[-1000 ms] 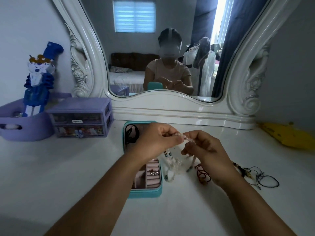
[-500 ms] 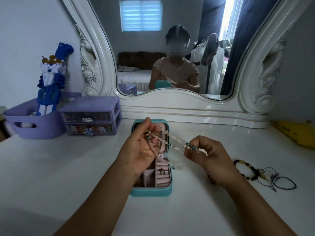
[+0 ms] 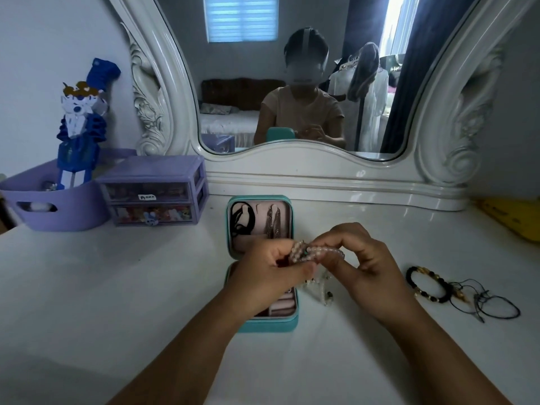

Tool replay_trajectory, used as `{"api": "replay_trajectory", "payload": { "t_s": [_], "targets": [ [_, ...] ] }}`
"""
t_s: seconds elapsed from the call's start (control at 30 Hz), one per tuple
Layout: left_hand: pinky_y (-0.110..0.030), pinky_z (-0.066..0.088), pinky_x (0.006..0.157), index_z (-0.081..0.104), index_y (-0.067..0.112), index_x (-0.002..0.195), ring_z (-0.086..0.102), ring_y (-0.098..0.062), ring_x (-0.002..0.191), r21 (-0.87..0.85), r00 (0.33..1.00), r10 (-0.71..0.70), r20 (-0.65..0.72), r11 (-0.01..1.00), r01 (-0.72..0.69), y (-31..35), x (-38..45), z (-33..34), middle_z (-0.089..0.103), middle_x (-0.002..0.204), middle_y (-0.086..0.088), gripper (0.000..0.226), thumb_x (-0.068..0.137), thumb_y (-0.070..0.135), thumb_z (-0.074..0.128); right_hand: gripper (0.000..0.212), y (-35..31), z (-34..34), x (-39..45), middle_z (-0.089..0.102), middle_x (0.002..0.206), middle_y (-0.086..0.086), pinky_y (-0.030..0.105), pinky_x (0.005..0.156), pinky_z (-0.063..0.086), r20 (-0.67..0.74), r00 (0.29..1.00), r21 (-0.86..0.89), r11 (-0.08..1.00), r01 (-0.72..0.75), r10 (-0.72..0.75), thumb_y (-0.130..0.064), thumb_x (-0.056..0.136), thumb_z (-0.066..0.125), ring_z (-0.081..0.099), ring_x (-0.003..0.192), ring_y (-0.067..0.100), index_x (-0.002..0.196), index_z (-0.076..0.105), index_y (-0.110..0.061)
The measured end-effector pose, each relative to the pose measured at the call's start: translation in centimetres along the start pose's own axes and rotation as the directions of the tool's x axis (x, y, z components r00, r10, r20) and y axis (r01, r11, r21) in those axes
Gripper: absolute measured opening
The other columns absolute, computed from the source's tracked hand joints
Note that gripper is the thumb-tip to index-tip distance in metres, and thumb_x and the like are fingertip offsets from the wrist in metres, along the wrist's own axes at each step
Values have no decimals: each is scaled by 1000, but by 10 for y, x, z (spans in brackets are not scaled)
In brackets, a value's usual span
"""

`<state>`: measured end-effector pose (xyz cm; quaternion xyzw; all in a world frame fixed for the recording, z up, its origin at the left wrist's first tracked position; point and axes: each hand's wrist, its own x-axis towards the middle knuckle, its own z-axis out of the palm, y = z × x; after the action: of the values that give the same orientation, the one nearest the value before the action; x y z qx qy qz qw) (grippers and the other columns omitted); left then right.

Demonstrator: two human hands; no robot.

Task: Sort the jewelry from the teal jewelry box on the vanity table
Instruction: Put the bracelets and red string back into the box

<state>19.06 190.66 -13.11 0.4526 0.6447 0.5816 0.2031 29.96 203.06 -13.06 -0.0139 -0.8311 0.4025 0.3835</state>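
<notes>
The teal jewelry box (image 3: pixel 263 324) lies open on the white vanity table (image 3: pixel 117 287). Its lid holds a black cord (image 3: pixel 242 219) and silver chains (image 3: pixel 273 222). Both hands meet just above the box's right side. My left hand (image 3: pixel 268 276) and my right hand (image 3: pixel 365 267) pinch a bunched pale bead necklace (image 3: pixel 312 252) between them. A few loose pale beads (image 3: pixel 320 290) lie on the table under my hands. My left hand hides most of the box's lower tray.
A black and gold bead bracelet (image 3: pixel 428 283) and thin black cords (image 3: pixel 485 302) lie at the right. At the back left stand a purple mini drawer unit (image 3: pixel 155 191) and a purple basket (image 3: pixel 55 206) with a blue figure (image 3: pixel 80 124). A yellow object (image 3: pixel 514 217) lies far right. The mirror (image 3: pixel 292 83) stands behind.
The bead strand was stretched between my raised hands; now my hands have come together lower, with the beads gathered in a bunch between them.
</notes>
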Motion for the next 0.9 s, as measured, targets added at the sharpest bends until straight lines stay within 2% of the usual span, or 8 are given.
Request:
{"api": "replay_trajectory", "payload": {
  "t_s": [0.17,0.27,0.37,0.43,0.53,0.67,0.8,0.9],
  "targets": [
    [-31,46,73,74,15,80,61,-24,76,-219,989,-54,134,972,83,2,-2,-7,73,73,-2,15,69,24,68,20,0,-2,-1,57,78,-8,12,74,42,9,987,59,985,-163,162,-17,73,63,57,80,10,88,66,-31],
    [-17,35,48,75,18,81,56,-15,50,-488,976,-10,218,865,118,4,0,-10,72,64,-5,14,69,23,71,26,-2,-1,-2,63,84,0,26,81,47,119,977,82,979,-186,176,-13,74,61,60,86,15,94,67,-27],
    [-11,22,40,68,19,109,37,3,34,-670,933,60,354,713,208,1,1,-11,73,73,-4,40,70,27,72,18,-4,2,-2,67,88,9,38,84,48,201,966,147,970,-193,162,-9,75,62,62,90,22,90,68,-17],
    [-12,24,42,54,20,127,25,0,37,-717,896,140,422,656,235,-3,1,-12,72,82,0,56,73,25,72,7,-5,2,-1,67,80,4,30,79,49,209,964,196,959,-207,165,-17,74,64,63,83,16,79,68,-17],
    [-14,28,42,35,22,139,24,-4,40,-810,883,244,402,544,219,-3,1,-15,72,90,1,67,80,17,65,15,-7,1,-1,61,62,0,18,65,44,225,955,270,929,-254,196,-29,69,60,57,64,9,73,66,-16],
    [-12,36,41,28,25,141,31,-2,37,-891,933,263,244,440,109,-2,5,-24,70,108,-3,73,79,18,66,10,-7,-1,-4,62,63,-4,16,56,44,230,948,219,937,-273,222,-15,76,59,55,58,5,79,69,-13],
    [-10,29,37,37,28,137,34,2,32,-735,985,83,150,676,54,1,3,-26,66,121,-8,75,72,12,70,10,-9,-1,-5,64,72,-8,13,70,44,179,971,94,980,-174,155,-15,79,60,60,74,7,79,69,-18],
    [-10,27,36,47,25,129,29,1,33,-452,987,-57,152,884,120,2,-2,-16,70,92,-9,60,74,6,59,10,-9,-1,-4,69,84,-10,18,79,45,107,991,75,993,-94,86,-21,81,63,63,87,13,86,70,-16]
  ]
}}
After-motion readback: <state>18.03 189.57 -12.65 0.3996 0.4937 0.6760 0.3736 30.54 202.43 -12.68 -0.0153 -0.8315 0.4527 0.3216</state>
